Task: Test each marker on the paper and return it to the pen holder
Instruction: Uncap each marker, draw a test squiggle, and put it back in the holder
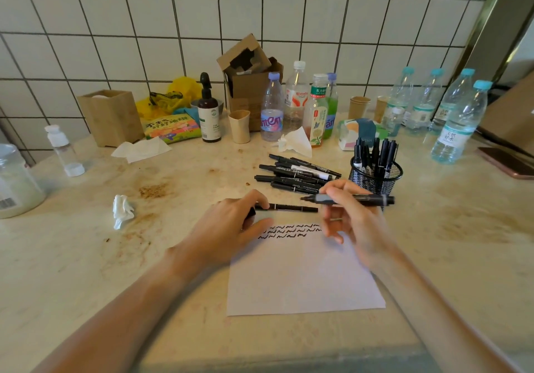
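Left hand (237, 222) palm-down, fingers curled — right hand (351, 213) raised, pinching.

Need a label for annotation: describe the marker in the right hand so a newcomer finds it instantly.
Start at the white paper in front of the person, then go to the right hand above its top right corner. The marker it pinches lies level in the air, unlike those piled on the counter or standing in the mesh pen holder.

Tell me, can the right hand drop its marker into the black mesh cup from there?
Probably yes. The right hand grips a marker just in front of the mesh pen holder, with nothing between them. Markers already stand inside, but gaps seem to remain.
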